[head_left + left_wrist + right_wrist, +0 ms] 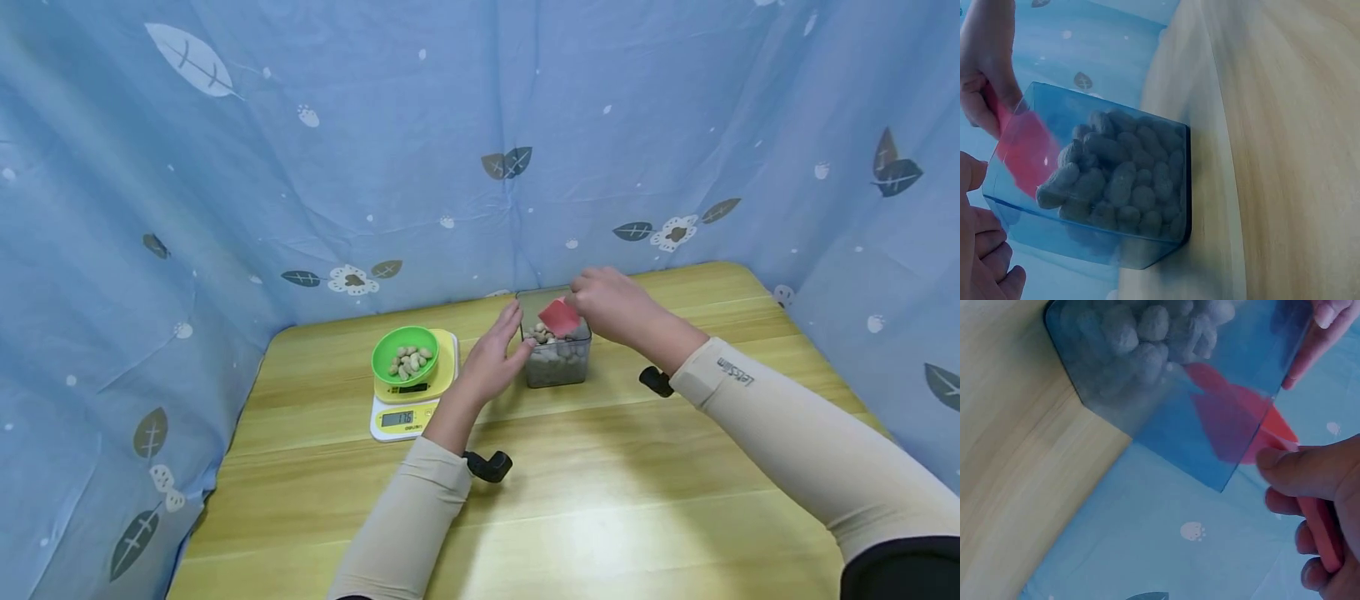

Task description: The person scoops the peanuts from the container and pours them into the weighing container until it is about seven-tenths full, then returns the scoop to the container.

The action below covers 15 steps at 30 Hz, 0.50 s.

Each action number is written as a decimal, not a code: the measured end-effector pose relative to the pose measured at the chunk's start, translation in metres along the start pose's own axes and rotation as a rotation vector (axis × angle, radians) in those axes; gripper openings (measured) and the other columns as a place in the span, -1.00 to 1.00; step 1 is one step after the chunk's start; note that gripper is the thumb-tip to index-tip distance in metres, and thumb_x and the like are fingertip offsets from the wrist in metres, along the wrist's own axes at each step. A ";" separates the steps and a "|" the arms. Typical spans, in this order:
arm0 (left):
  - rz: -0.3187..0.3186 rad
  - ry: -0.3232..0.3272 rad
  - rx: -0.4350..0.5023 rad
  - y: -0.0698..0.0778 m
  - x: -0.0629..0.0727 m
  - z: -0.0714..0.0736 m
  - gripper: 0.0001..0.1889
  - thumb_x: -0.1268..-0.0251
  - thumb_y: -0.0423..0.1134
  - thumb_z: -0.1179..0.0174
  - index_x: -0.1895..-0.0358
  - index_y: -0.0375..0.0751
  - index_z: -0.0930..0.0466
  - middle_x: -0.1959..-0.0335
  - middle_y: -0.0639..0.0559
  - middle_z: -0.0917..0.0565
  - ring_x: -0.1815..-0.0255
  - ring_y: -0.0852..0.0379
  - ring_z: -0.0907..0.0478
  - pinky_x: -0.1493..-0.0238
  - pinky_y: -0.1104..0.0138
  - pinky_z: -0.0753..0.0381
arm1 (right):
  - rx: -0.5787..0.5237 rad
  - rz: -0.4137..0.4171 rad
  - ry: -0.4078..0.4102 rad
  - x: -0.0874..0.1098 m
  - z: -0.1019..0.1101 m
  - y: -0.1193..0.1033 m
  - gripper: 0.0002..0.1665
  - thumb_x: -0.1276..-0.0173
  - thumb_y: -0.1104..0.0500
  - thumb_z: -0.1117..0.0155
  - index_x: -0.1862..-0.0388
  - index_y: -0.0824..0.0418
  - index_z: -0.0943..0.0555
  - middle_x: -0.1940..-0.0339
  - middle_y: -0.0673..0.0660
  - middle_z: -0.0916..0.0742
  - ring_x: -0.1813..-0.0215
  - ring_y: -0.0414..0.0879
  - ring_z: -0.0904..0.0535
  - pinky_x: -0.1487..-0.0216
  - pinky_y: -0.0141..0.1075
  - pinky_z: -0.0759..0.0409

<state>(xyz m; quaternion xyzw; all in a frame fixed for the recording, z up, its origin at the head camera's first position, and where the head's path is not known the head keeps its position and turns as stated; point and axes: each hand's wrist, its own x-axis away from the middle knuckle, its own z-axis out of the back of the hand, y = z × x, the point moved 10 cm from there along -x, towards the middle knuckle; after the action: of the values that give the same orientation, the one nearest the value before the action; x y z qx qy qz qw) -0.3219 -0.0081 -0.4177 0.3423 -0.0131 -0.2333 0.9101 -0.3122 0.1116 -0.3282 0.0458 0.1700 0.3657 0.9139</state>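
My right hand (611, 307) grips the handle of a red scoop (1235, 419), its thumb pressed along the top. The scoop's blade dips into a clear, dark-tinted plastic bin (557, 372) and meets the heap of unshelled peanuts (1116, 169) inside. At the bin's left rim is my left hand (491, 354), fingers extended and thumb at the near corner. In the left wrist view, part of the left hand shows beside the bin's open top. To the left, a green bowl (380, 354) with several peanuts (409, 362) sits on a yellow and white kitchen scale (447, 367).
The scale's display (397, 418) is lit and faces the front. A wooden table (585, 500) carries everything, and a blue leaf-patterned curtain (420, 167) hangs behind and along both sides. Black wrist-camera mounts (489, 467) jut from both wrists above the tabletop.
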 end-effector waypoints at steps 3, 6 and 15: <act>0.004 0.001 -0.002 -0.001 0.000 0.000 -0.32 -0.53 0.15 0.12 -0.59 0.01 0.00 -0.63 0.22 0.10 -0.60 0.11 0.04 -0.55 0.10 -0.11 | 0.004 0.001 -0.056 -0.002 -0.008 -0.002 -0.78 -0.09 0.49 -0.39 0.37 0.22 -0.77 0.39 0.11 -0.71 0.32 0.02 -0.51 0.40 -0.23 -0.45; 0.008 -0.001 -0.009 -0.001 0.000 0.000 -0.31 -0.52 0.15 0.11 -0.59 0.03 0.01 -0.63 0.25 0.10 -0.60 0.11 0.01 -0.54 0.09 -0.15 | -0.008 0.022 -0.069 -0.004 -0.015 -0.007 -0.81 -0.07 0.47 -0.43 0.37 0.24 -0.77 0.37 0.13 -0.73 0.29 0.03 -0.56 0.30 -0.19 -0.60; 0.007 -0.010 -0.019 -0.002 0.000 0.001 -0.29 -0.51 0.19 0.10 -0.59 0.05 0.02 -0.63 0.21 0.07 -0.60 0.09 0.00 -0.54 0.08 -0.17 | -0.132 0.079 -0.101 -0.010 -0.024 -0.017 -0.95 -0.15 0.35 -0.45 0.42 0.23 -0.77 0.47 0.10 -0.70 0.37 -0.02 -0.57 0.30 -0.22 -0.64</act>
<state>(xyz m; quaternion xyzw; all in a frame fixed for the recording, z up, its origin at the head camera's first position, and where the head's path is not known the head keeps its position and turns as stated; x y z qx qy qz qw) -0.3228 -0.0097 -0.4184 0.3327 -0.0167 -0.2318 0.9140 -0.3161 0.0920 -0.3516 0.0105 0.0970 0.4091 0.9073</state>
